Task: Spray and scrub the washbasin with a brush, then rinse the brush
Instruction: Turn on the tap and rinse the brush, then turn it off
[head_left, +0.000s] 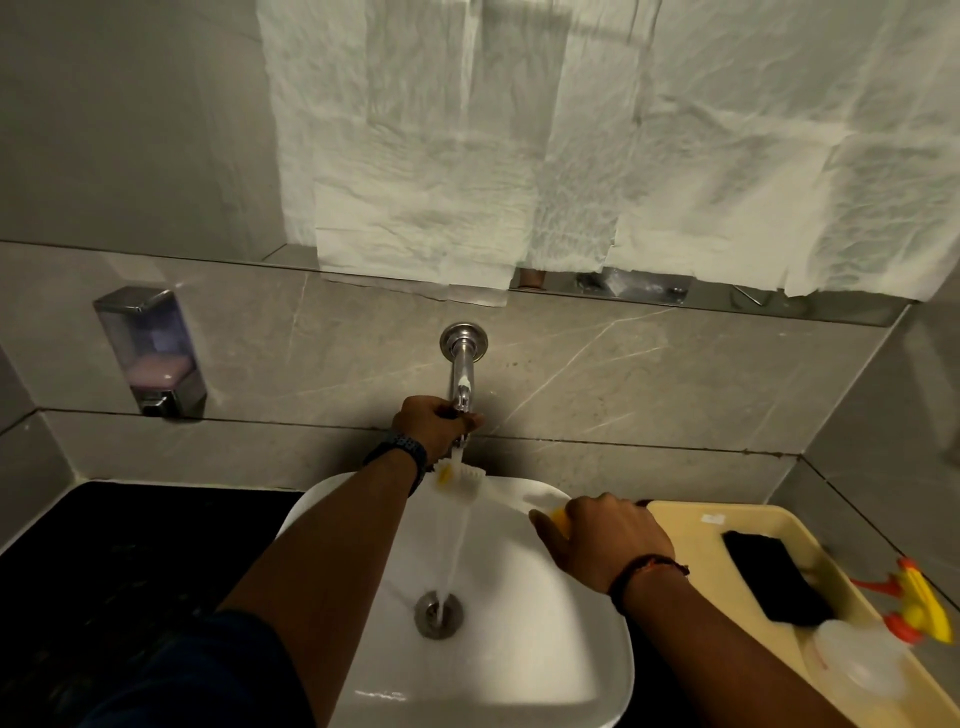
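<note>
A white washbasin (524, 644) sits below a chrome wall tap (461, 364). Water runs from the tap in a stream down to the drain (438, 614). My left hand (434, 423) is closed around the tap's end. My right hand (605, 538) grips the yellow handle of a brush over the basin's right rim. The brush head (460, 475), white bristles on yellow, is held under the running water near the basin's back edge.
A beige tray (685, 525) at the right holds a black sponge (776, 582) and a spray bottle (862, 670) with a yellow-orange trigger (917, 603). A soap dispenser (150, 351) hangs on the left wall. Black counter (130, 551) lies left of the basin.
</note>
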